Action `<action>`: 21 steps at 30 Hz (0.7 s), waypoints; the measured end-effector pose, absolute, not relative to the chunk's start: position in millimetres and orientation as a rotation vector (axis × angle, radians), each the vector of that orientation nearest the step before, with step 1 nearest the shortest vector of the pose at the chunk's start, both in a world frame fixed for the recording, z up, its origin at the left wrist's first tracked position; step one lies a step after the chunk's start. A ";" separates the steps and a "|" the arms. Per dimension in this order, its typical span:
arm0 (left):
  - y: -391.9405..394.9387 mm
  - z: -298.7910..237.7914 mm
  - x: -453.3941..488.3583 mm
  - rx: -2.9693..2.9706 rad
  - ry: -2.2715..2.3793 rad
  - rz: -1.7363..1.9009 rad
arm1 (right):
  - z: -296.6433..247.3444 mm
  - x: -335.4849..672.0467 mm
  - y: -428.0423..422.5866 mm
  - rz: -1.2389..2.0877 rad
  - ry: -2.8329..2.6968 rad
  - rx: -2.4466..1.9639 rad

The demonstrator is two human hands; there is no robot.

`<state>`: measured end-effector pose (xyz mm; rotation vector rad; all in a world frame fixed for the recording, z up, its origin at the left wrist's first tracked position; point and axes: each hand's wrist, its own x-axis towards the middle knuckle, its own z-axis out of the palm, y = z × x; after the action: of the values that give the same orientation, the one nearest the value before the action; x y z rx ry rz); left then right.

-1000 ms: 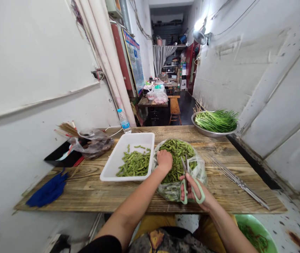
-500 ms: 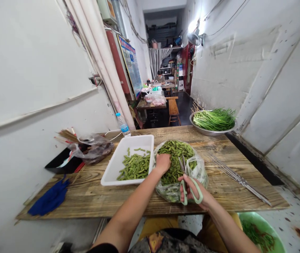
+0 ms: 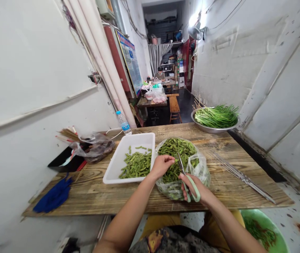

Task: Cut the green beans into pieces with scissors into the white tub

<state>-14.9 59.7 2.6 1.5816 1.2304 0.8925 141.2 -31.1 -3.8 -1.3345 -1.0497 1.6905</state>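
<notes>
My left hand (image 3: 163, 165) is closed in a pinch on an edamame pod (image 3: 175, 161), just above the heap. In my right hand (image 3: 196, 188) is a pair of scissors (image 3: 194, 186) with pale green handles, its blades close together and pointing at the pod. Under both hands sits a clear plastic bag (image 3: 201, 172) filled with green edamame pods (image 3: 178, 146). To its left stands a white plastic tray (image 3: 126, 140), holding a smaller pile of pods (image 3: 138, 164).
A metal bowl of green stalks (image 3: 215, 117) stands at the back right; metal skewers (image 3: 242, 177) lie nearer. Leftward are a water bottle (image 3: 123, 123), a black box (image 3: 64, 158) and a blue cloth (image 3: 52, 195). A green basin (image 3: 264, 232) is below. Someone sits far back.
My left hand has come up out of the heap and now pinches a pod near the blades. The scissors have swung a little left and their blades have drawn closer together.
</notes>
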 end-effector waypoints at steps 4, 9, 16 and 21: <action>55.8 4.8 -12.1 1.579 1.217 0.931 | -2.9 141.7 -29.5 1.631 -1.146 -1.393; 53.5 11.3 -10.5 1.579 1.207 0.924 | 0.6 143.1 -31.0 1.598 -1.183 -1.386; 51.6 13.8 -8.8 1.478 1.206 0.921 | -1.0 137.5 -35.0 1.635 -1.129 -1.358; 48.1 10.3 -9.3 1.259 1.158 0.918 | -4.8 136.6 -31.3 1.581 -1.103 -1.393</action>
<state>-9.3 48.1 10.3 1.2588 1.1581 0.9185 136.6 -31.3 -4.8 -1.3927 -1.1030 1.5806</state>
